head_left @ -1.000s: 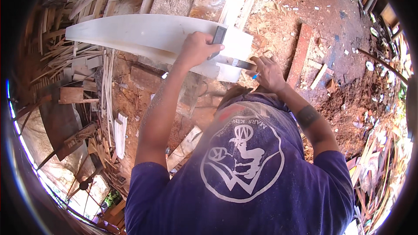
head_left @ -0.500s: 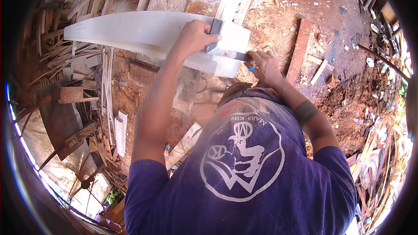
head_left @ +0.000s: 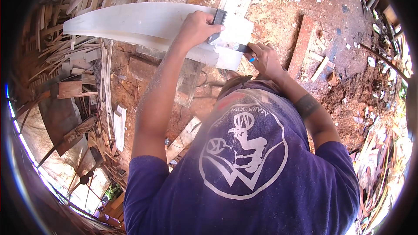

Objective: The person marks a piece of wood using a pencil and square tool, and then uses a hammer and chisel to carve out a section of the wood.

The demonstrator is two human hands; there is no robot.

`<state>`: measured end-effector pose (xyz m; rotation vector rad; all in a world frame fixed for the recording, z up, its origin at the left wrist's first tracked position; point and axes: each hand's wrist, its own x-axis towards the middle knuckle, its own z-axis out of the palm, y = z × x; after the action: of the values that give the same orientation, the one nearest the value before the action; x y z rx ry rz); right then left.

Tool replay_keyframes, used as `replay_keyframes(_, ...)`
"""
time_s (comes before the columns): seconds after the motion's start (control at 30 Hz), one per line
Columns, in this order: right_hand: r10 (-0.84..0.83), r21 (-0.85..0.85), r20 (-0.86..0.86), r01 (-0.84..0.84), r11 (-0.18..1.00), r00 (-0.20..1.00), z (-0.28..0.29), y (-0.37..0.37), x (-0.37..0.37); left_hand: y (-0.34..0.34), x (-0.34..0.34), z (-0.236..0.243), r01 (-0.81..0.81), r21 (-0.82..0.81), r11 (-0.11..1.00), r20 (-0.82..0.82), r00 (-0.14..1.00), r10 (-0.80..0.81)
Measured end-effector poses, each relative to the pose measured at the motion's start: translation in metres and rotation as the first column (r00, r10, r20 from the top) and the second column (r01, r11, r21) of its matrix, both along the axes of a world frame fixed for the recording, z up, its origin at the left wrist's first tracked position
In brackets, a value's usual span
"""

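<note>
- The left hand (head_left: 196, 29) grasps a black block (head_left: 220, 16), thumb on its near part, over the right half of a long pale board (head_left: 139, 19).
- That board tapers toward the far left, its broader end lying beyond the person's body.
- The right hand (head_left: 267, 59) has curled fingers at the right end of a dark strip (head_left: 242, 48) (whether pinching or merely pressing, I cannot tell), with a small blue item (head_left: 252, 59) at the fingers.
- A reddish-brown plank (head_left: 301, 45) lies to the right, on the ground.
</note>
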<state>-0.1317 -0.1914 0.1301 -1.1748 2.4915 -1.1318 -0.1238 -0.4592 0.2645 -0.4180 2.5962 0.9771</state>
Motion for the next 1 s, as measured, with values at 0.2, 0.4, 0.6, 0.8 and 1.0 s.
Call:
replay_keyframes(0.2, -0.014, -0.03, 0.005, 0.014, 0.999, 1.0, 0.001, 0.001, 0.002, -0.003, 0.002, -0.006, -0.003, 0.005, 1.0, -0.011, 1.0, 0.003)
replay_keyframes(0.4, 0.014, -0.026, 0.001, -0.014, 1.0, 1.0, 0.005, 0.002, -0.001, -0.003, 0.003, -0.008, -0.033, 0.051, 0.998, -0.016, 0.999, 0.034)
replay_keyframes(0.6, 0.027, -0.003, -0.03, -0.027, 1.0, 0.999, 0.002, 0.002, -0.002, -0.002, 0.002, -0.004, -0.042, 0.041, 0.998, 0.006, 0.999, 0.041)
replay_keyframes(0.8, 0.012, 0.026, -0.01, -0.012, 1.0, 1.0, 0.004, 0.002, -0.001, 0.0, -0.001, -0.004, -0.026, -0.024, 0.999, 0.014, 1.0, 0.026)
replay_keyframes(1.0, -0.078, 0.03, 0.112, 0.075, 0.997, 0.991, 0.002, 0.018, 0.0, 0.004, -0.002, 0.002, -0.049, 0.016, 0.999, 0.038, 0.998, 0.048)
